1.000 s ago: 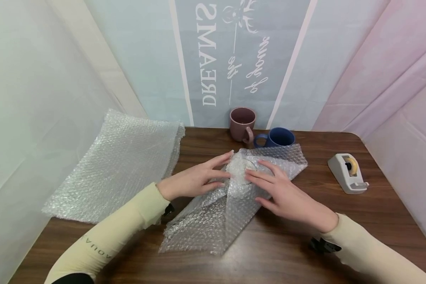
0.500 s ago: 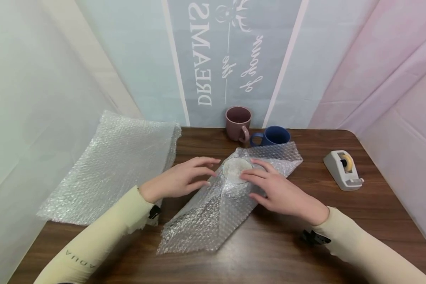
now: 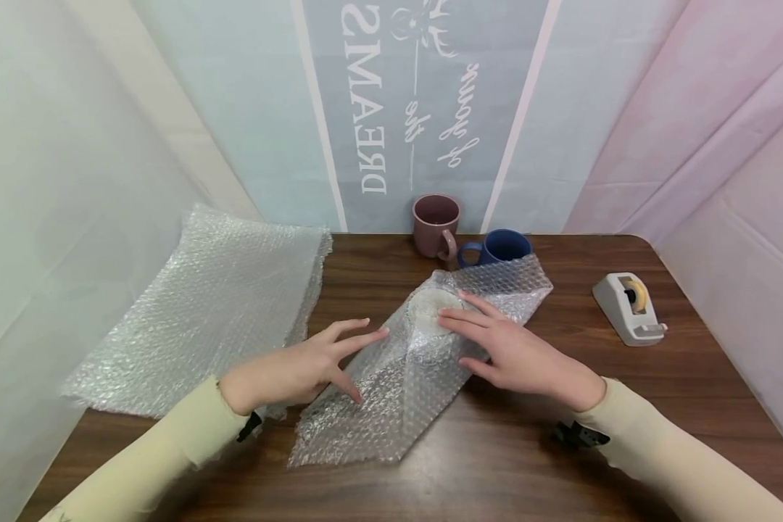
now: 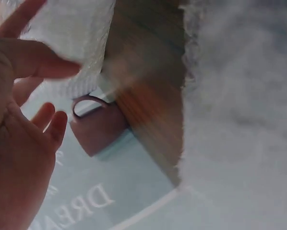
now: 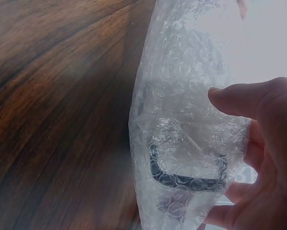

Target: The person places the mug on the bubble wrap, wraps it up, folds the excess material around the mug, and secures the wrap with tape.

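Note:
A sheet of bubble wrap (image 3: 378, 428) lies slantwise on the table, folded over a pale round-topped thing (image 3: 427, 306) whose kind is hidden. My right hand (image 3: 522, 351) rests its fingertips on the top and right side of this bundle, thumb on the near side. The right wrist view shows that thumb against the bubble wrap (image 5: 182, 86), with a dark handle-like outline behind the plastic. My left hand (image 3: 300, 370) has its fingers spread over the bundle's near left edge and holds nothing; whether it touches the plastic I cannot tell.
A mauve mug (image 3: 434, 226) and a blue mug (image 3: 504, 248) stand at the table's back edge, just behind the bundle. More bubble wrap (image 3: 222, 297) lies at the left. A white tape dispenser (image 3: 628, 308) sits at the right. Fabric hangs around the table (image 3: 496, 471).
My left hand has come off the top of the bundle and moved left and toward me, fingers spreading. My right hand stays on the bundle. The view has shifted slightly.

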`<state>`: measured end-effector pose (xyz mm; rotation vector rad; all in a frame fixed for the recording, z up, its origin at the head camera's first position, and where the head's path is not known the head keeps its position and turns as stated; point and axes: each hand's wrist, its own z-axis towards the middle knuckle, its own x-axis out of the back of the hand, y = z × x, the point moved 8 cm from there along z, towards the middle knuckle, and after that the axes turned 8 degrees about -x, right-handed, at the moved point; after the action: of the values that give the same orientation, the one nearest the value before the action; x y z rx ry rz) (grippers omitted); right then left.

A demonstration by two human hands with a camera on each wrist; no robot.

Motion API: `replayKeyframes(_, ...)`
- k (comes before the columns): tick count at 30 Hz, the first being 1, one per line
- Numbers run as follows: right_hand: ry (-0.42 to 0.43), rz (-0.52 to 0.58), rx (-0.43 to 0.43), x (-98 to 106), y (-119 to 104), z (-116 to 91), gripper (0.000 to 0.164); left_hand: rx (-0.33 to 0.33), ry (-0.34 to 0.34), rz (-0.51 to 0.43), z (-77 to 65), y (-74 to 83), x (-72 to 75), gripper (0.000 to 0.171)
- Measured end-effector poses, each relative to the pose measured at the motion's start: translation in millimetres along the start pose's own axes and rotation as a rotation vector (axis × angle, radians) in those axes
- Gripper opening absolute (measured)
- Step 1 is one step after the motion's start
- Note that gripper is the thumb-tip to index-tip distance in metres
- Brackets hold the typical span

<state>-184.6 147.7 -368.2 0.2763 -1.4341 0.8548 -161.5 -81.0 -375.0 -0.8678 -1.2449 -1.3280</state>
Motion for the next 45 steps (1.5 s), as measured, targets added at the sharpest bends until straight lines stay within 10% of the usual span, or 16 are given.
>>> replayKeyframes(8, -0.004, 0.007, -0.020, 0.2, 0.3, 1.4, 0.061, 0.012, -0.002, 0.109, 6.6, -4.7, 1.5, 0.018)
replayKeyframes(16, 0.009, 0.010, -0.017, -1.8, -2.3, -0.7, 0.060, 0.051, 0.219, -0.162, 1.4, -25.2, 12.4, 0.027)
replayKeyframes(30, 0.118, -0.020, 0.080, 2.7, -13.5, 1.2, 0.052, 0.258, 0.595, -0.375, -1.7, -56.2, 35.7, 0.019)
replayKeyframes(45, 0.156, -0.107, 0.109, -0.8, -32.6, -0.7, 0.051, 0.517, 0.763, -0.206, 20.7, -71.7, 51.2, 0.009)
